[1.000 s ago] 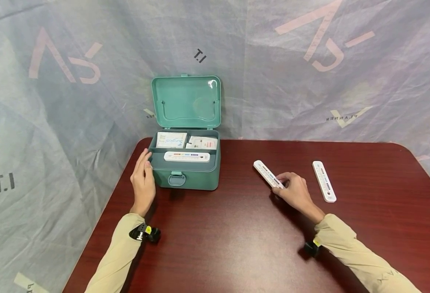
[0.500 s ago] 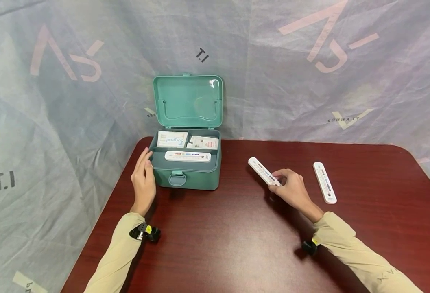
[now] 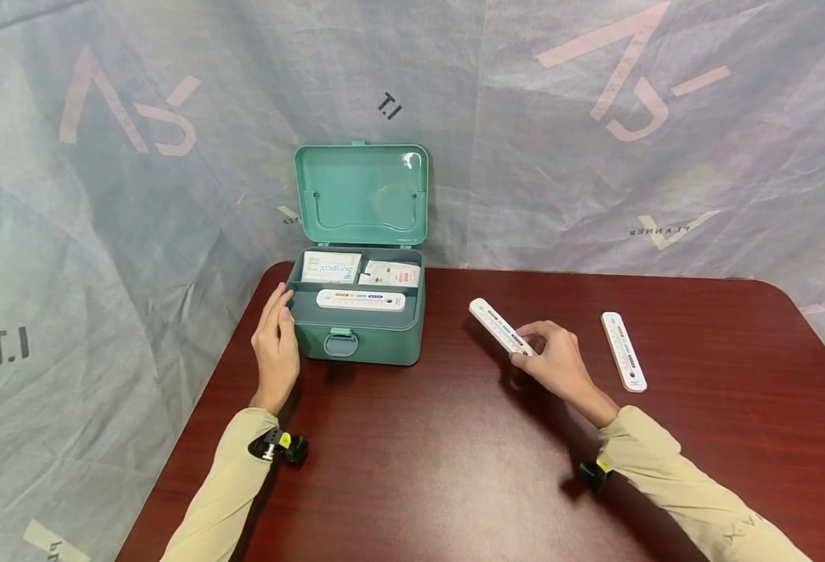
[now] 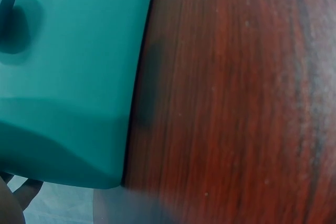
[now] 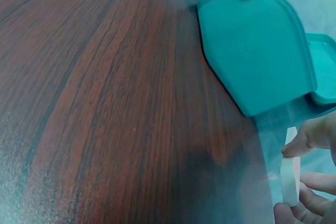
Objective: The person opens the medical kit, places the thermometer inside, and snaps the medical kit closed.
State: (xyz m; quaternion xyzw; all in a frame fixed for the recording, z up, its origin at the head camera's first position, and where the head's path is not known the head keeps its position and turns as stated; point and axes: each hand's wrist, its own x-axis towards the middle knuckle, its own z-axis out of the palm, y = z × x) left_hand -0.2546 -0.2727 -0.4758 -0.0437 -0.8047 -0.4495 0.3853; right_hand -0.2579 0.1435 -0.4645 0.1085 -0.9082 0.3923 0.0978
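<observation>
A white strip thermometer (image 3: 494, 321) with coloured labels is pinched at its near end by my right hand (image 3: 556, 359), its far end raised over the table. In the right wrist view the thumb and fingers close on the thermometer (image 5: 290, 179), seen edge-on. My left hand (image 3: 275, 351) rests straight-fingered against the left side of a green lidded box (image 3: 377, 347), whose lid (image 3: 363, 191) stands up. On the box's front tray lies a second thermometer (image 3: 360, 300). A third thermometer (image 3: 624, 351) lies on the table, right of my right hand.
Behind the tray, the box's rear compartments hold a pack marked Surgical (image 3: 330, 267) and another white packet (image 3: 389, 273). The box stands at the back left of the dark red table (image 3: 412, 468). A grey printed sheet (image 3: 524, 156) hangs right behind the table.
My right hand has shifted slightly left with the thermometer, lifting it from the table, its shadow now separated. The left hand and the box stay put.
</observation>
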